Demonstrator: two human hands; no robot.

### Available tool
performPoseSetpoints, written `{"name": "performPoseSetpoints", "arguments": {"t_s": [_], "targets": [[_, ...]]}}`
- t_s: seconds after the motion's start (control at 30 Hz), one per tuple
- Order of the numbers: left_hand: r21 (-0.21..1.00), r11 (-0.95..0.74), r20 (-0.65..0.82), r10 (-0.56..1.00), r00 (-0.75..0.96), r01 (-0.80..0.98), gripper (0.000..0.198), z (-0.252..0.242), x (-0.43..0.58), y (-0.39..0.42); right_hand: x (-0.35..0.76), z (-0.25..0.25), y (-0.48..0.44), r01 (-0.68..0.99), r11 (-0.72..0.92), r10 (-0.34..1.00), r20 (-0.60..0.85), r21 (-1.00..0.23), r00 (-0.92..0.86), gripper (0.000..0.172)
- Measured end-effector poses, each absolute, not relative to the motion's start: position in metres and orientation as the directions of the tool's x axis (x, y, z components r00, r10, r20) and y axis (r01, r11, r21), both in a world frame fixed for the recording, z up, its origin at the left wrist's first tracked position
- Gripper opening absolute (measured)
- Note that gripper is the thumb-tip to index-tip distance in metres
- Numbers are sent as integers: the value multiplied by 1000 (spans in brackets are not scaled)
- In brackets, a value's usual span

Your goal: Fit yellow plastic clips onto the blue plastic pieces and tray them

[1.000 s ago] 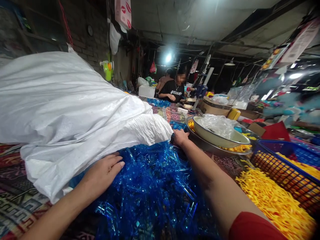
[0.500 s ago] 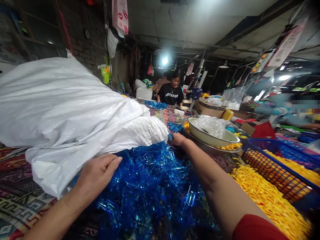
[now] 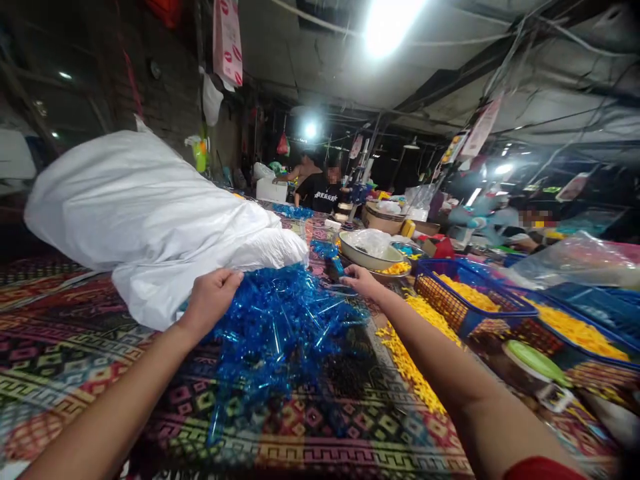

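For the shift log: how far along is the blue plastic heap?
Looks done: yellow plastic pieces sit in a blue basket. In hand: the left hand is on the blue plastic heap beside the white woven sack, the right hand at the heap's far edge. Left: the heap lies loose on the patterned mat.

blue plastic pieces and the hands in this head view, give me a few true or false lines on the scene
1. The left hand grips the blue plastic pieces beside the white woven sack. True.
2. The right hand grips the white woven sack. False: it is open and apart from the sack.
3. Yellow pieces lie in a blue basket. True.
4. The pale basin is full of blue plastic pieces. False: a clear plastic bag lies in it.
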State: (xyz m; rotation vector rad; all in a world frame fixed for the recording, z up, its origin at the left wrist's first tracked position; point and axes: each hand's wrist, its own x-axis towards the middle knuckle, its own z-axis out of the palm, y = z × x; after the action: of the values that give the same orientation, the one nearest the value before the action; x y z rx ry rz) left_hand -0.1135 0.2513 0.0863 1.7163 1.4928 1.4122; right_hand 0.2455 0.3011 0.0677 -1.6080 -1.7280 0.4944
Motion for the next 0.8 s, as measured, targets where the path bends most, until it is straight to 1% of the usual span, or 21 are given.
{"name": "performPoseSetpoints", "arguments": {"t_s": [0.07,0.13,0.23,0.3,0.33,0.37,0.43,0.47,0.53,0.57,0.6,0.67,0.73,0.8], "targets": [[869,-310,355,934,-49,387,30,89,-106,232,239,66,284,570,189,957,279,-800,75,29],[920,-270,270,962,38,285,29,90,-93,209,229,66,268,433,245,937,326,-867,123,33],[964,-178,142,972,188,196,26,86,-66,179,210,71,242,255,324,909,375,-911,183,36],[976,-133,89,965,247,170,21,82,-43,167,196,77,223,166,360,900,389,-918,199,34],[986,-104,64,959,275,132,23,80,-31,165,189,80,213,103,374,899,387,-922,206,33],[994,-69,44,962,269,84,33,78,-19,163,182,83,204,23,383,901,379,-924,211,31],[999,-50,49,956,290,-5,69,75,6,163,170,87,185,-190,380,916,339,-905,214,29],[998,-46,58,949,311,-45,80,72,17,164,166,87,177,-292,368,925,314,-883,215,28],[991,-58,107,894,436,-124,84,67,38,165,162,86,163,-431,351,933,274,-831,231,27],[988,-73,132,859,495,-136,83,64,47,165,163,84,158,-473,348,934,257,-809,248,26],[987,-116,157,836,526,-109,80,60,55,166,164,82,153,-507,345,935,240,-790,262,25],[965,-260,201,815,543,34,65,52,67,167,171,75,145,-558,329,940,208,-762,269,26],[900,-393,241,808,537,187,37,47,74,170,180,68,139,-592,307,947,179,-745,267,29],[842,-468,264,790,553,266,9,45,78,176,193,61,133,-608,313,944,170,-730,281,30]]}}
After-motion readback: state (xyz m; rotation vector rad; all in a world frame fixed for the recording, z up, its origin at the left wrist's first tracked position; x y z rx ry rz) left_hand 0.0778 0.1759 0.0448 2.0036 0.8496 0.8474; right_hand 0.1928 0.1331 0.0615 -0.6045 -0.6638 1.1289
